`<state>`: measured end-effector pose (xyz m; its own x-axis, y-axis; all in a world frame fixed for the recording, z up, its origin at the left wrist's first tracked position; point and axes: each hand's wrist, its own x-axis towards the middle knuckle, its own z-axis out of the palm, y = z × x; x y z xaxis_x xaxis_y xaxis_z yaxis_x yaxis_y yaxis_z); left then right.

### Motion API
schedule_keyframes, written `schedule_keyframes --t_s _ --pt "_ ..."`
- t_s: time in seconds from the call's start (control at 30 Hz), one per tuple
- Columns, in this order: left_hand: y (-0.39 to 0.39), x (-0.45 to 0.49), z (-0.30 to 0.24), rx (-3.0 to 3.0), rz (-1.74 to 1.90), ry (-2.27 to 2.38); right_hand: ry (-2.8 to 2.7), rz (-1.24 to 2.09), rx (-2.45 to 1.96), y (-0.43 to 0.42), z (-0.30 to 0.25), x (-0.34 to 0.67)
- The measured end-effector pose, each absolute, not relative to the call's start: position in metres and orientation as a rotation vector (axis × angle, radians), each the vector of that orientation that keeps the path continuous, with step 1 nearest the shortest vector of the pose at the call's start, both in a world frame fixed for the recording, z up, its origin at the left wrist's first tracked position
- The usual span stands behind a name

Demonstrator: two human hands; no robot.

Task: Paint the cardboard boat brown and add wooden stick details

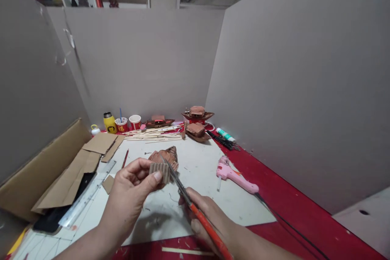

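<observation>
Between the thumb and fingers of my left hand [134, 183] is a small piece of corrugated cardboard [158, 170], its ridges facing me. My right hand [210, 215] is closed around the orange handle of a pair of scissors [183, 191]. The blades point up and away, lying at the right edge of the cardboard; whether they touch it I cannot tell. Just behind the cardboard a small brown model boat [171, 155] rests on the white sheet [195, 162], partly hidden by my left hand and the blades.
A pink glue gun [236, 175] with a cord lies at the right. Cardboard sheets [70, 174] and a clear ruler [88, 195] are at the left. Wooden sticks [155, 134], paper cups [134, 122], a yellow bottle [109, 122] and more model boats [197, 131] line the back.
</observation>
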<state>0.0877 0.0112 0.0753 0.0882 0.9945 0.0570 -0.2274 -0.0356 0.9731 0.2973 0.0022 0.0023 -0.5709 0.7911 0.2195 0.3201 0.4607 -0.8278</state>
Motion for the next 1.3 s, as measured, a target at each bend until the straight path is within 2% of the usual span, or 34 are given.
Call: schedule_keyframes --t_s 0.4,0.9,1.3 --pt "0.02 0.09 0.061 1.103 1.255 0.929 -2.159 1.04 -1.066 0.004 0.004 0.3" --pt "-0.037 0.07 0.045 0.967 1.347 0.986 -2.279 1.137 -0.982 -0.024 -0.003 0.294" --pt "-0.035 0.045 0.025 0.873 1.293 0.959 -2.352 1.126 -1.126 -0.024 0.001 0.283"
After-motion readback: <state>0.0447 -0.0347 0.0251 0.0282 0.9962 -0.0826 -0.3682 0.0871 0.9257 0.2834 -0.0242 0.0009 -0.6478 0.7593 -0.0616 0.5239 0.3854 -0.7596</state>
